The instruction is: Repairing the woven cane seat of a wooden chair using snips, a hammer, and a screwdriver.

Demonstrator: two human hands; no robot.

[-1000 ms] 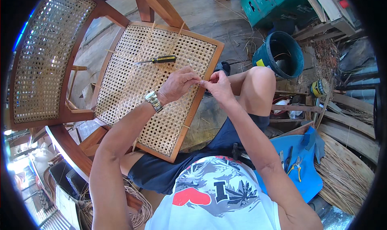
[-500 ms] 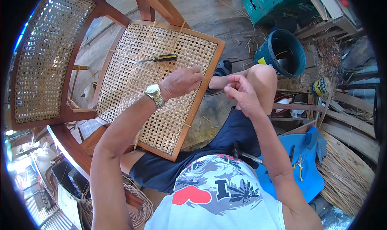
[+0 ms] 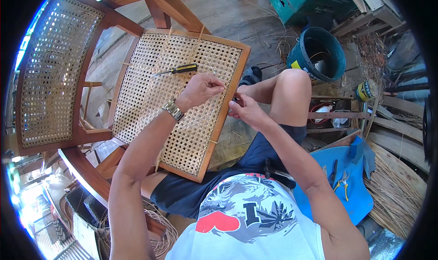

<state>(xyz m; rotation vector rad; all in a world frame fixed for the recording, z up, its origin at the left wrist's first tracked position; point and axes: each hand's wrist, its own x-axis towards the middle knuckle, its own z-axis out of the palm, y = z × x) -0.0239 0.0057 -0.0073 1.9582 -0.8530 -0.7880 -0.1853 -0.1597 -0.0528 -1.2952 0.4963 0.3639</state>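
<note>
A wooden chair seat (image 3: 182, 118) with open woven cane lies across my lap. My left hand (image 3: 200, 90), wearing a watch at the wrist, is closed in a pinch just over the cane, near the frame's right edge. My right hand (image 3: 248, 110) is beside it at the outer side of that edge, its fingers curled and pinched. Whatever thin thing either hand holds is too small to make out. A screwdriver (image 3: 182, 69) with a black and yellow handle rests on the cane beyond my left hand. Loose cane strands (image 3: 199, 40) stick out over the frame's far edge.
The cane chair back (image 3: 61, 73) rises at the left. A hammer (image 3: 269, 169) lies by my lap. Yellow-handled pruning shears (image 3: 343, 187) lie on a blue plastic piece (image 3: 315, 159) at right. Beyond stand a green bucket (image 3: 337, 61), a can (image 3: 365, 91) and green crates (image 3: 292, 4).
My right hand has moved left, from above my knee to the seat frame's edge. My left hand has shifted slightly left, its fingers now curled in more.
</note>
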